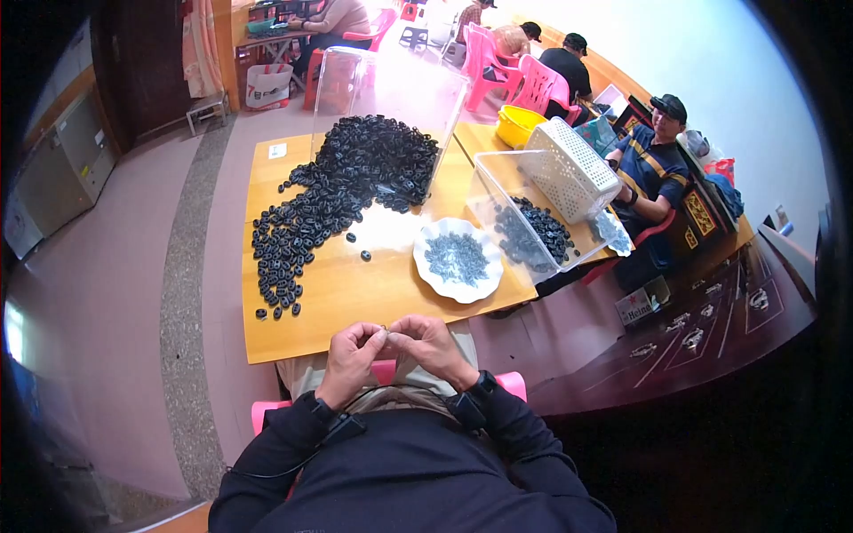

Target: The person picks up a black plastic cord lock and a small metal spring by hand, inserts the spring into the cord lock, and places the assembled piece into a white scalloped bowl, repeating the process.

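Note:
My left hand point(353, 357) and my right hand point(433, 348) meet over my lap, just off the front edge of the wooden table point(373, 311). Thumbs and fingertips of both are pinched together at one spot; whatever they hold is too small to make out. Beyond them a large heap of small black oval parts with holes point(369, 164) spreads toward the left front, and a stray black part point(366, 256) lies apart from it. Right of the heap stands a white scalloped plate point(426, 277) bearing many small greyish translucent pieces point(456, 257).
A clear plastic bin point(355, 75) lies tipped behind the heap. At right, another clear bin point(498, 164) contains black parts, beside a white perforated basket point(577, 169) and a yellow basin point(518, 127). A seated person point(653, 169) is close by; others sit on pink chairs farther back.

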`<state>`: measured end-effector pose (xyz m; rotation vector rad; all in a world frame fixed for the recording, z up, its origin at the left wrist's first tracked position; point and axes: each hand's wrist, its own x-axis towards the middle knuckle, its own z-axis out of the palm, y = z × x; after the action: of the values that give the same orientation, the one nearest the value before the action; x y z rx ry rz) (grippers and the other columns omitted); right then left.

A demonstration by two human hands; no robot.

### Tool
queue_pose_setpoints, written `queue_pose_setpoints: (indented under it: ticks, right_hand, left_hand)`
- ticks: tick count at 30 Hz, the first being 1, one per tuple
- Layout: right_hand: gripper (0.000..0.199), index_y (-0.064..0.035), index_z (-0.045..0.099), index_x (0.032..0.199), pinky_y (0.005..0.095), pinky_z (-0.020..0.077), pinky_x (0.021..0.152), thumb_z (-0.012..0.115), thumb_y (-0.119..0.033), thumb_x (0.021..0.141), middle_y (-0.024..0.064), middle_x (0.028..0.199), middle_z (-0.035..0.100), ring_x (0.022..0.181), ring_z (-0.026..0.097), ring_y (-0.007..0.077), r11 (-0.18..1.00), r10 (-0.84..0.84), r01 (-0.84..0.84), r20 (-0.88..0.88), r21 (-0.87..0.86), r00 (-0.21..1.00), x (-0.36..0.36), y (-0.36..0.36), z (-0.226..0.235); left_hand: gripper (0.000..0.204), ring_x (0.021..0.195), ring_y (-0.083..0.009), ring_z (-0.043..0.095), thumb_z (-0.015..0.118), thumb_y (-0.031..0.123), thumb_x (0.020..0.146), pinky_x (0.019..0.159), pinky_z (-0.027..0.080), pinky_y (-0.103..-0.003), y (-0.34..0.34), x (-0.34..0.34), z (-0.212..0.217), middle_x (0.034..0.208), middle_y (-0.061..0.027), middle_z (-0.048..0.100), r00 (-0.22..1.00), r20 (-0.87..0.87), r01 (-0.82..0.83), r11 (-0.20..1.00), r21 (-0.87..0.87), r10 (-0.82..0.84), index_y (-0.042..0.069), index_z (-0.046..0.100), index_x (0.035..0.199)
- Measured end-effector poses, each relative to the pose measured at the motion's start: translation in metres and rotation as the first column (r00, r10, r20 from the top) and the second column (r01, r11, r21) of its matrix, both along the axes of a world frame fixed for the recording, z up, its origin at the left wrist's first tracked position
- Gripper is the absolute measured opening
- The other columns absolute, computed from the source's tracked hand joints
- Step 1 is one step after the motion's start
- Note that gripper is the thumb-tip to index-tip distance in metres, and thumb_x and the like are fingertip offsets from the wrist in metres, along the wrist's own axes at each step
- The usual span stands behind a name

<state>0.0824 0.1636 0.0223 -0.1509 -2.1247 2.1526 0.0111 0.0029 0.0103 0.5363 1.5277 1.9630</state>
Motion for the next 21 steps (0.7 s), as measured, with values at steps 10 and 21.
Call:
queue_pose_setpoints:
  ticks: [10, 21]
  right_hand:
    - [0.006, 0.0022, 0.059, 0.091, 0.0227, 0.0489, 0.065, 0.060, -0.004, 0.091, 0.0015, 0.080, 0.061, 0.073, 0.056, 0.0063, 0.983, 0.015, -0.001, -0.073, 0.183, 0.997, 0.002, -0.001, 0.008]
    - [0.008, 0.0013, 0.061, 0.090, 0.0308, 0.0472, 0.060, 0.061, -0.006, 0.088, 0.0114, 0.078, 0.059, 0.067, 0.060, 0.0218, 0.847, 0.029, 0.131, -0.291, 0.515, 0.956, 0.000, -0.005, 0.016]
  left_hand:
    - [0.017, 0.076, -0.0067, 0.059, 0.055, 0.013, 0.096, 0.070, 0.049, -0.021, 0.000, 0.000, -0.002, 0.085, -0.0014, 0.064, 0.999, 0.026, 0.038, 0.999, 0.021, -0.039, -0.003, 0.062, 0.097]
    - [0.016, 0.077, -0.0086, 0.061, 0.054, 0.011, 0.096, 0.071, 0.051, -0.022, 0.000, 0.001, 0.003, 0.086, -0.0034, 0.064, 0.998, 0.062, 0.019, 0.998, 0.056, -0.022, -0.003, 0.062, 0.097]
